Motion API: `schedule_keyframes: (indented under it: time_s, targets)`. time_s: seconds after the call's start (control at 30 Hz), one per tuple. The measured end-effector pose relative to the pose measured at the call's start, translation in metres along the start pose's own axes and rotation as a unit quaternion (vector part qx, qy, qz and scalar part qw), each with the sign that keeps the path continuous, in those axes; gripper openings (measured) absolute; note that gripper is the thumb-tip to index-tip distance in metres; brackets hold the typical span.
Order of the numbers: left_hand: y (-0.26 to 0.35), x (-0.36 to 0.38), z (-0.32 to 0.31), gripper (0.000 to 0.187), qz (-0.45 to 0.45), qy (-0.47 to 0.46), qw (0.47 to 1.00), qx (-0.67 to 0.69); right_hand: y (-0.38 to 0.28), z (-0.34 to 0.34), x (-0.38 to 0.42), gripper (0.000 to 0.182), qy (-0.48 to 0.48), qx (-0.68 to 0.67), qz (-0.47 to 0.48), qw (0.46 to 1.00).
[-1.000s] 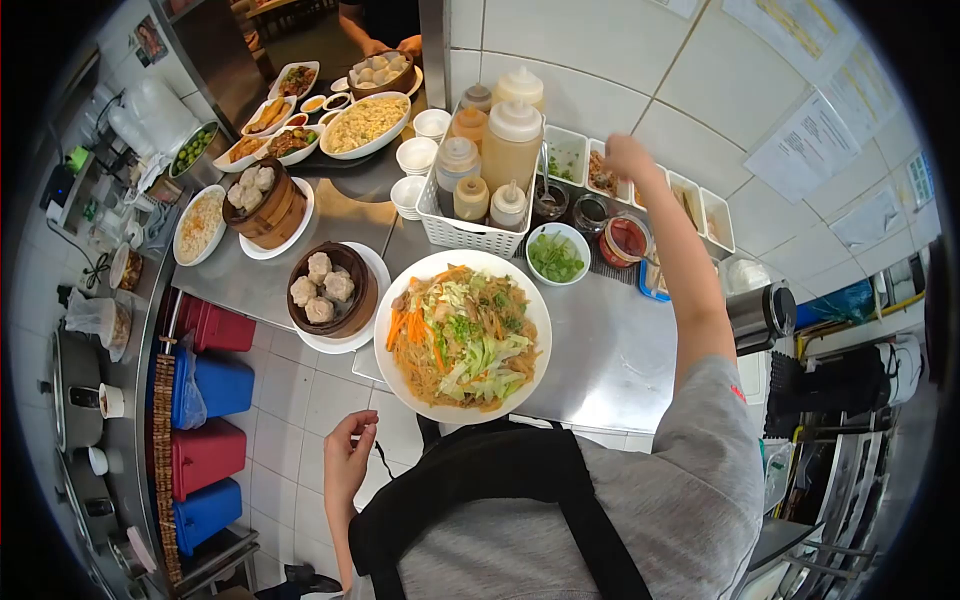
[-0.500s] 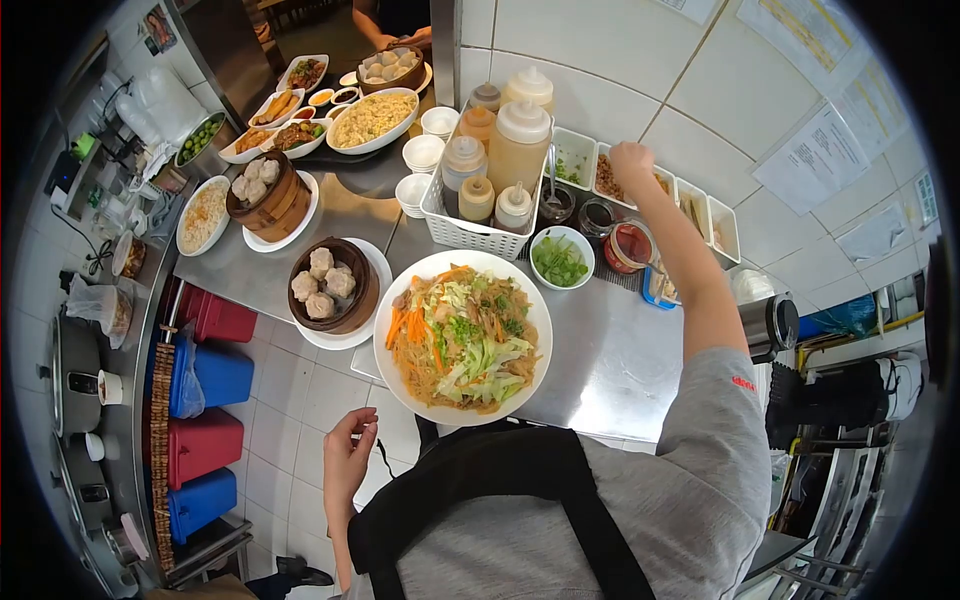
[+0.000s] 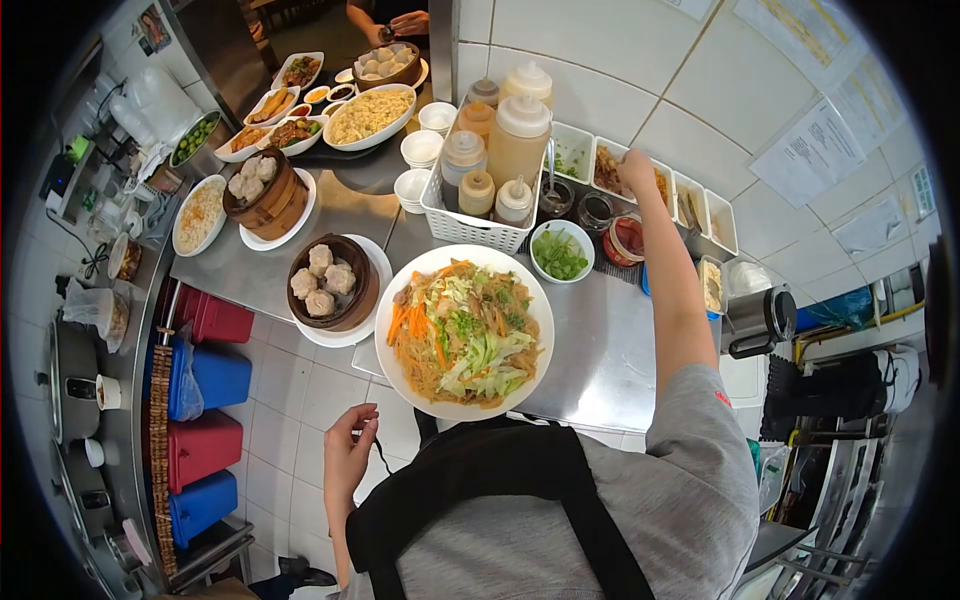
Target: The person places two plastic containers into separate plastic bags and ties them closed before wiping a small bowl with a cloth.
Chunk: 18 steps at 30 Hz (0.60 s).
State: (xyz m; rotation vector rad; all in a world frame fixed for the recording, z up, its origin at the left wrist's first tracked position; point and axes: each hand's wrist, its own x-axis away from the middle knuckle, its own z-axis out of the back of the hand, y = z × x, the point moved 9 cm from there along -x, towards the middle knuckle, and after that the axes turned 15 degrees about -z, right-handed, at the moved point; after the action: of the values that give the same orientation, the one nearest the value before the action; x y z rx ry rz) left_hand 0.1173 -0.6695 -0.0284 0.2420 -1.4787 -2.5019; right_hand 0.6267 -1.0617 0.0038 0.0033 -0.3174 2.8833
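A white plate (image 3: 541, 350) of glass noodles (image 3: 420, 375), carrot strips and shredded lettuce stands at the counter's edge in front of me. My right hand (image 3: 638, 172) reaches over the row of white topping containers, by the one with brown bits (image 3: 607, 170); its fingers are bent together and their tips are hidden. My left hand (image 3: 350, 440) hangs below the plate's left side, fingers curled in, with nothing visible in it. Left of the plate, a bamboo steamer (image 3: 345, 318) with several dumplings (image 3: 341, 278) sits on a white plate. A bowl of green leaves (image 3: 560, 253) is to the right.
A white basket (image 3: 475, 231) of squeeze bottles stands behind the noodles. Jars (image 3: 624, 240) sit before the topping containers. Further dishes, including fried rice (image 3: 370, 116), line the pass, where another person's hands (image 3: 408, 24) show. A metal jug (image 3: 762, 318) is at right.
My right hand has lowered slightly toward the topping containers, and the forearm has swung left. My left hand stays in place. Behind the pass, the other person's hands have moved.
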Motion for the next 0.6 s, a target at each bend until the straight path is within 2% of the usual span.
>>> schedule_keyframes:
  time_s: [0.07, 0.13, 0.27, 0.33, 0.43, 0.6]
  targets:
    - [0.001, -0.003, 0.0, 0.021, -0.005, -0.006, 1.0, 0.001, 0.012, 0.0, -0.003, 0.021, 0.0, -0.02, -0.019, 1.0]
    - [0.003, -0.006, 0.001, 0.022, -0.01, -0.011, 1.0, 0.003, 0.03, 0.002, -0.011, 0.018, 0.064, -0.093, -0.037, 0.993]
    - [0.009, -0.013, 0.001, 0.021, -0.03, -0.024, 0.999, 0.0, 0.038, 0.022, 0.005, 0.011, 0.093, -0.121, -0.03, 0.988]
    - [0.008, -0.016, 0.002, 0.021, -0.035, -0.027, 0.999, -0.005, 0.027, 0.037, 0.015, 0.012, 0.137, -0.09, 0.058, 0.985]
    - [0.007, -0.019, 0.006, 0.021, -0.05, -0.024, 0.998, -0.012, 0.014, 0.068, 0.048, 0.013, 0.13, -0.078, 0.109, 0.982]
    - [0.017, -0.029, -0.001, 0.022, -0.072, -0.054, 0.996, 0.001, -0.041, 0.117, 0.173, 0.012, 0.044, -0.147, 0.214, 0.965]
